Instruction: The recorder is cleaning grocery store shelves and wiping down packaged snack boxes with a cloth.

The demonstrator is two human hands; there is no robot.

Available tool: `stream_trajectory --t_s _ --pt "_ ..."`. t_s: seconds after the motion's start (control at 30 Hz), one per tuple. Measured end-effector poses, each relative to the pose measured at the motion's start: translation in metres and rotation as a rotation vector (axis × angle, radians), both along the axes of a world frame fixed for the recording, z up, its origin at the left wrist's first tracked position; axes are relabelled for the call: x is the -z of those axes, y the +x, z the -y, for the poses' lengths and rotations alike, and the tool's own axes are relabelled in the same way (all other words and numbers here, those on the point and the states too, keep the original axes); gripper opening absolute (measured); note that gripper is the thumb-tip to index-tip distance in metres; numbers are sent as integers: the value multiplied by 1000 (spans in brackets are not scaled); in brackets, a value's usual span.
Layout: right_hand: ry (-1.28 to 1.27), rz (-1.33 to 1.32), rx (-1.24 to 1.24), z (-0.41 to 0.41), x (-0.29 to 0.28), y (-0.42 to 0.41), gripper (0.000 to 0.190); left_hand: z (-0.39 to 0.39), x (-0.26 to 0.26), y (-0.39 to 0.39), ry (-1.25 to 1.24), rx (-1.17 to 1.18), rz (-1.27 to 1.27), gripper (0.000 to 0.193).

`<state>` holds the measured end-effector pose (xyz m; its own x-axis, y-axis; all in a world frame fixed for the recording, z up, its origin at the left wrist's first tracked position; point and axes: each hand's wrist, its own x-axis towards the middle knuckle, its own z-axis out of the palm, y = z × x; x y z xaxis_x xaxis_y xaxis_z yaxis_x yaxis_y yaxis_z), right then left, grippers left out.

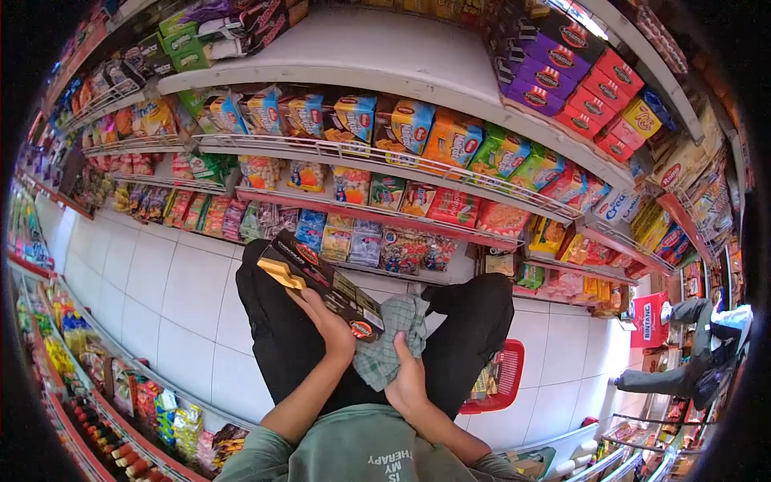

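Note:
My left hand [328,328] grips a long dark box of chocolate wafers [328,286] from its near side, with the box slanting across my lap between my knees. A green checked cloth [394,343] is bunched in my right hand [406,373], my thumb pressed on top of it. The cloth touches the lower right end of the box. Ahead of my knees, packaged biscuits and sweets fill the lower shelves [385,205]. On the white top shelf [361,42], purple boxes [545,78] and red boxes [602,96] are stacked at the right.
A red plastic basket [512,373] with packages in it stands on the tiled floor by my right leg. Wire rails [385,153] edge the shelves ahead. Another stocked rack [138,385] runs along the lower left. Farther right, a person [692,349] is in the aisle near a red carton [649,319].

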<state>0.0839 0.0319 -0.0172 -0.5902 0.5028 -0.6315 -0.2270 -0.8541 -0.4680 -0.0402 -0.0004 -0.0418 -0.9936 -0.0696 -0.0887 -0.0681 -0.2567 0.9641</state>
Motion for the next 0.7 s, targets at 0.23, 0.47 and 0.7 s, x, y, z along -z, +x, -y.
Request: stream_trajectory --t_s 0.23,0.47,0.7 --pt "-92 35 -154 -16 -29 25 39 7 -22 -16 -273 -86 -315 69" --pt "1184 417 3 -91 -64 26 37 17 -9 -6 -300 581 -665 89" --pt "1623 -36 -516 -119 -108 -18 62 17 -25 7 -523 732 -851 96"
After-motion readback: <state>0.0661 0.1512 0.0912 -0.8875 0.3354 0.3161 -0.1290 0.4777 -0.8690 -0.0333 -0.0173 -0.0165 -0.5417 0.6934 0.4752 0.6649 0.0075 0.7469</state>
